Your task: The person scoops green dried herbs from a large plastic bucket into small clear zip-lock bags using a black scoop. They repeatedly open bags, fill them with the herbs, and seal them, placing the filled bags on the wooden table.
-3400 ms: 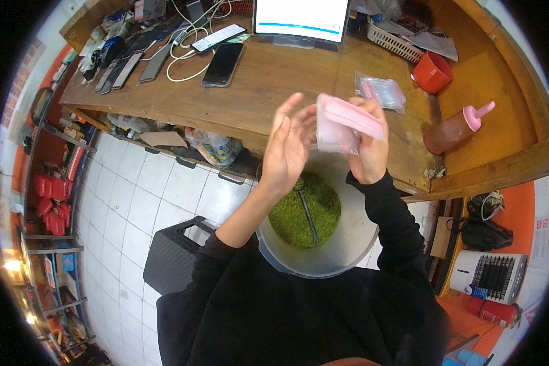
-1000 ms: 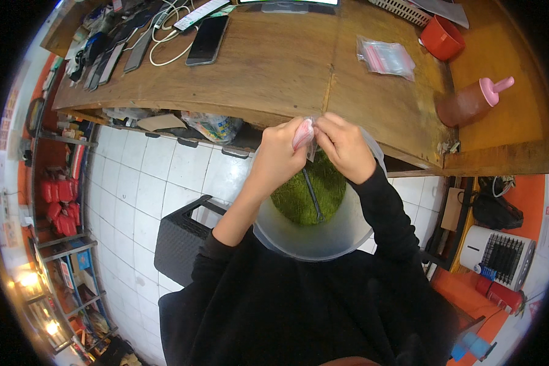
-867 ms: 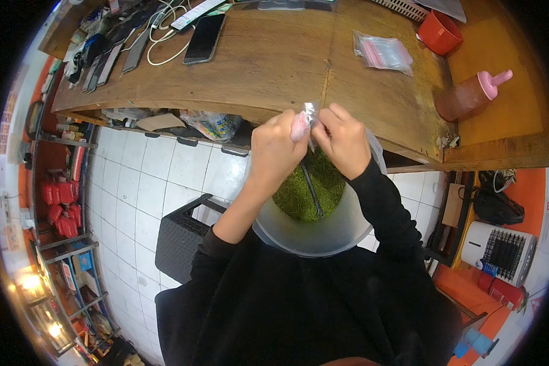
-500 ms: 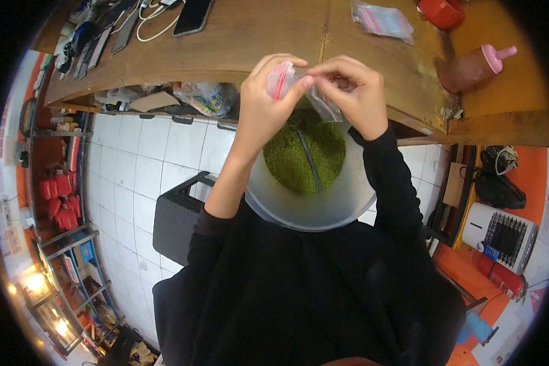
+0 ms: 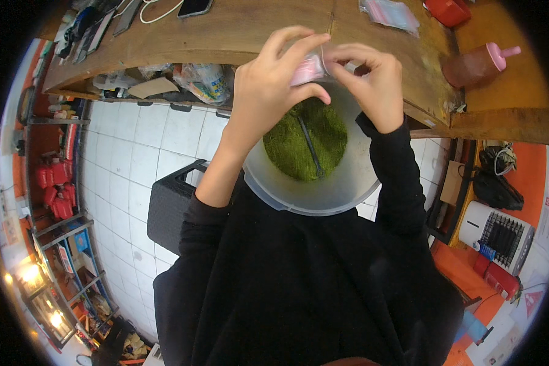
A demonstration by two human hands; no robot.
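Above a translucent tub (image 5: 290, 198), both my hands work close together at the table's edge. My left hand (image 5: 274, 76) holds a small bundle of clear zip bags with pink strips (image 5: 308, 69) against its palm, its thumb lifted away and its upper fingers stretched over the bundle. Right beside it, my right hand (image 5: 372, 70) pinches the edge of a clear zip bag (image 5: 327, 60) between thumb and fingers; much of that bag is hidden. Shredded green herb-like material (image 5: 287, 146) fills the tub's bottom, with a thin dark stick-like handle (image 5: 309, 146) lying across it.
On the wooden table (image 5: 238, 46) lie a phone (image 5: 195, 6), more zip bags (image 5: 391, 15), a red container (image 5: 447, 10) and a pink-lidded tumbler (image 5: 474, 66). A black stool (image 5: 168, 210) stands at left on white tiles. Shelves line the left; a white air cooler (image 5: 497, 235) is at right.
My left thumb has opened away from the bundle and the left fingers have stretched out. Both hands have shifted slightly up and right. The view has tilted a little.
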